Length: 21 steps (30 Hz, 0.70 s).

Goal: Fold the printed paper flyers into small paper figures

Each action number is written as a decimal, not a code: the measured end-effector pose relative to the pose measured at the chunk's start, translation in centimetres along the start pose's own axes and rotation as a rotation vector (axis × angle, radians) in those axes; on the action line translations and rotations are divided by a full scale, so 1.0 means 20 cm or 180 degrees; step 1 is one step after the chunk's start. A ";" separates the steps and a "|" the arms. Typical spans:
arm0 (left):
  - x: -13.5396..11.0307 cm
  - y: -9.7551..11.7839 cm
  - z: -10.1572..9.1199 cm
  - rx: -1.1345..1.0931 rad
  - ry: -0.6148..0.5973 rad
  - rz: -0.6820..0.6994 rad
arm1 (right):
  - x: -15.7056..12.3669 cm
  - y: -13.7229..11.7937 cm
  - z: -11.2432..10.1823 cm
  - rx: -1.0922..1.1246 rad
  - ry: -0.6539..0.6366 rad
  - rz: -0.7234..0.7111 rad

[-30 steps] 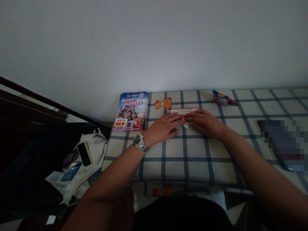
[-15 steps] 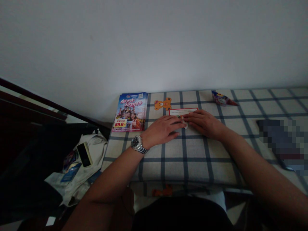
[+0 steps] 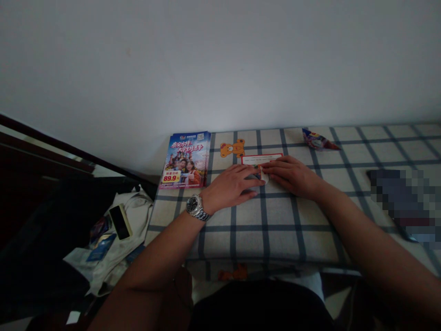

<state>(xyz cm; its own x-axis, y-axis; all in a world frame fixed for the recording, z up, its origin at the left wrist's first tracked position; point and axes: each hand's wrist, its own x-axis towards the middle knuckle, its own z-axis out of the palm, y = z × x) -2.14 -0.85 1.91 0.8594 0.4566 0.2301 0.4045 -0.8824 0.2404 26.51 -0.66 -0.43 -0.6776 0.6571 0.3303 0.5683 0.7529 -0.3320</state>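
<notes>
A sheet of paper [image 3: 255, 160] with a red border and printed lines lies on the checked tablecloth [image 3: 246, 230], partly folded over near its front edge. My left hand [image 3: 229, 187], below a metal wristwatch [image 3: 196, 207], rests flat on the paper's left part, its fingers stretched out. From the right, my right hand [image 3: 295, 178] lies over the paper's other side, fingers extended and close together. The fingertips of both hands nearly meet at a small pale folded flap [image 3: 265, 176]. Much of the sheet is hidden under the hands.
A stack of colourful flyers [image 3: 184, 158] lies at the table's left end. At the back right sits a folded, pointed paper shape [image 3: 319, 140]. A dark blurred object [image 3: 399, 197] lies at right. Left of the table, a phone [image 3: 120, 221] rests on white cloth [image 3: 138, 207].
My left fingers have shifted slightly on the paper, showing more of the coloured print and pale flap between the hands. My right hand stays nearly still.
</notes>
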 end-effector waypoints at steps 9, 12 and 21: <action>-0.01 0.00 0.00 -0.0100 -0.0064 -0.0028 | 0.00 0.00 0.00 -0.0041 0.0012 0.0005; -0.01 -0.01 -0.01 -0.0169 -0.0112 -0.0053 | 0.00 -0.02 -0.01 -0.0059 0.0005 0.0014; 0.00 -0.02 0.01 -0.0176 -0.0070 -0.0091 | 0.00 -0.01 0.00 -0.0106 0.0028 0.0027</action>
<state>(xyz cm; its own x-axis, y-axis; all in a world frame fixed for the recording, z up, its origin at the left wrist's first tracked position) -2.33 -0.57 1.67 0.8547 0.4784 0.2016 0.4116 -0.8611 0.2984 26.39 -0.82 -0.36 -0.6686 0.6637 0.3354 0.5893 0.7480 -0.3054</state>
